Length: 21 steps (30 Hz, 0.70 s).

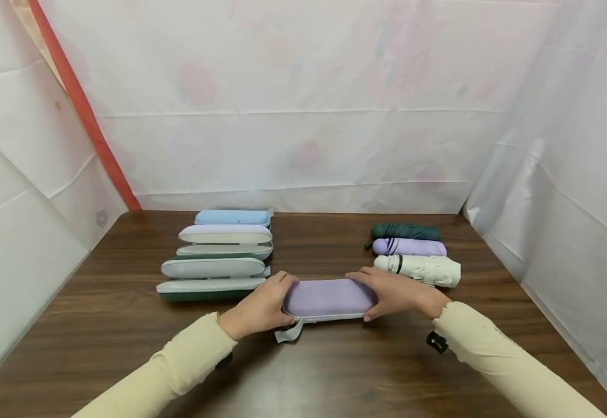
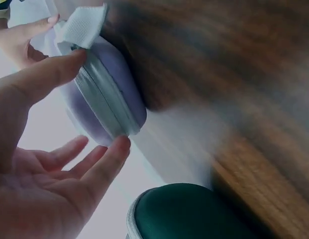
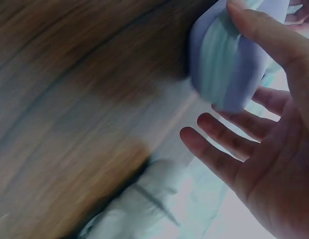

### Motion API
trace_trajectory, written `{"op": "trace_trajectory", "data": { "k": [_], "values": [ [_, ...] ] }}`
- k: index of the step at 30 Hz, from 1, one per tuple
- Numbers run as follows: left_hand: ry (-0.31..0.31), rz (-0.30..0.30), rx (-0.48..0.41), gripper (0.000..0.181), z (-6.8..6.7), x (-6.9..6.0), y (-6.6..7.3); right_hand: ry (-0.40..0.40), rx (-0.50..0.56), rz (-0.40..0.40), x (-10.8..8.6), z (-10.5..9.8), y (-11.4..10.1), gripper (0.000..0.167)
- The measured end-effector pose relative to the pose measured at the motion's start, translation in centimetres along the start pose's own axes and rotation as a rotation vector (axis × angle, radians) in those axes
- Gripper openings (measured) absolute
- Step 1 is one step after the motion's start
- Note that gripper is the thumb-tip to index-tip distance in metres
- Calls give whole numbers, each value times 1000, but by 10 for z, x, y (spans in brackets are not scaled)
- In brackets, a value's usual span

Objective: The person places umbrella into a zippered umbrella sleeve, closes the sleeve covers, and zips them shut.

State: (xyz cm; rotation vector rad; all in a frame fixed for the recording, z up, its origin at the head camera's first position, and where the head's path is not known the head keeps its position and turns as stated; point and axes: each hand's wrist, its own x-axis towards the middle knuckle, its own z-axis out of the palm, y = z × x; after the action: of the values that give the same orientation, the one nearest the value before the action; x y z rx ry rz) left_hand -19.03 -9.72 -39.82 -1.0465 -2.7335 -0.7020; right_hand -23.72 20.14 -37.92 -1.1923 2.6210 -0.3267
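A closed lavender zip case [image 1: 331, 297] with a pale zip band lies on the table between both hands. At its left end, my left hand [image 1: 264, 307] holds it between thumb and fingers, beside a light grey strap [image 1: 290, 332]. In the left wrist view, the thumb touches the case near the strap [image 2: 83, 27] and a fingertip touches the zip band. My right hand [image 1: 397, 293] grips the right end. In the right wrist view, its thumb rests on the case [image 3: 219, 59], while several fingers extend past the end.
At left lie a green case [image 1: 198, 296] and a pale lavender case [image 1: 225, 230], both gaping, with a blue case [image 1: 232, 217] behind. At right are folded umbrellas: white [image 1: 431, 270], lavender [image 1: 418, 247] and dark green [image 1: 410, 231]. White sheeting [image 1: 303, 145] walls the table [image 1: 313, 377].
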Motion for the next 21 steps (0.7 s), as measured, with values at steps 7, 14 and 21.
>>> {"op": "trace_trajectory", "data": {
  "k": [7, 14, 21],
  "values": [
    [-118, -54, 5, 69, -2, 11, 2, 46, 59, -9, -5, 6, 13, 84],
    [-184, -103, 51, 70, -5, 27, 5, 94, 43, -43, 0, 5, 16, 78],
    [-201, -102, 89, 70, -11, 37, 2, 91, -19, -80, 7, -6, 17, 77]
  ]
}}
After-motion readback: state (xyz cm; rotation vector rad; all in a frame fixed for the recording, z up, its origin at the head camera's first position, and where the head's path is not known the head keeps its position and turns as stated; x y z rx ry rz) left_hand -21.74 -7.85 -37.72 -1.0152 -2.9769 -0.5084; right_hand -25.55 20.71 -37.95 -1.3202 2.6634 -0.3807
